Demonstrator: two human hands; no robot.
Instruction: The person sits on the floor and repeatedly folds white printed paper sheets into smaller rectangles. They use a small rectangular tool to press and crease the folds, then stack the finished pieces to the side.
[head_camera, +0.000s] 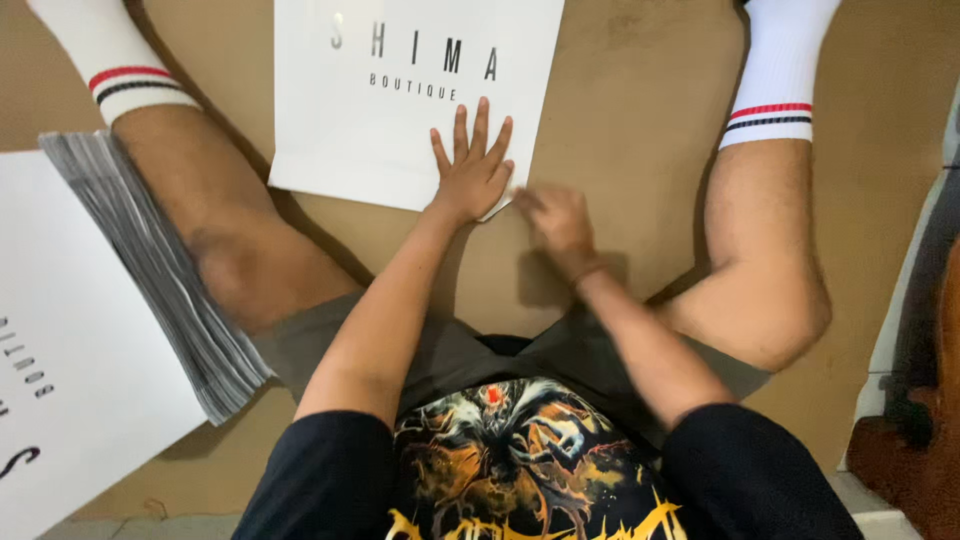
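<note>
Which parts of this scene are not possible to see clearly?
- Right hand, head view: motion blur hides what its fingers do at the sheet's corner.
- White sheet, head view: its top is cut off by the frame edge; the left hand covers part of its lower edge.
- Stack, head view: cut off by the left edge; its sheets are too thin to count.

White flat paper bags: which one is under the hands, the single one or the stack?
The single flat white paper bag between the legs: the left hand presses flat on its near corner, with the right hand at that corner. The stack of white bags lies untouched.
</note>
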